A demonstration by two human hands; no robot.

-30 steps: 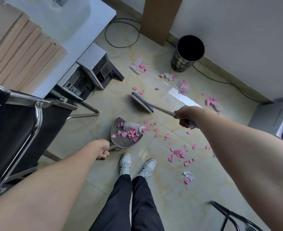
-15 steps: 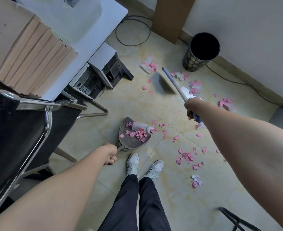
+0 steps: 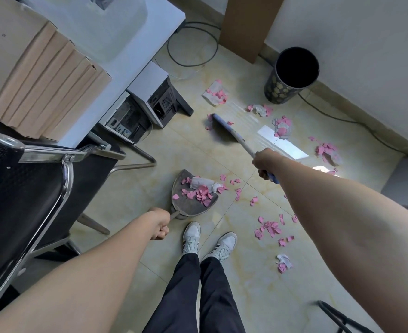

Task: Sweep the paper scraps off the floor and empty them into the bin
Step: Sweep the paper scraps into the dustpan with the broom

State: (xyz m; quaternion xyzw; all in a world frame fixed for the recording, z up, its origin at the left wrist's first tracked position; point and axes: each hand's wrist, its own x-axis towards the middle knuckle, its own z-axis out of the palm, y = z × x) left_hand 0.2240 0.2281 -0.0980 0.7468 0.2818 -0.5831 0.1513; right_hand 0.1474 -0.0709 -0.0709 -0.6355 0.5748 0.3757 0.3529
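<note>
Right hand grips the broom, now lowered onto scraps beyond the dustpan, which left hand grips, ready to sweep.

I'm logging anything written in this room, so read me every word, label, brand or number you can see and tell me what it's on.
No text here can be read.
Cardboard boxes: small dark printed marks on the top face, too small and blurred to read.
Computer cases under the desk: small panel labels, unreadable.
Bin: a gold pattern only, no lettering.
Sneakers: stripes only, no readable brand.
</note>
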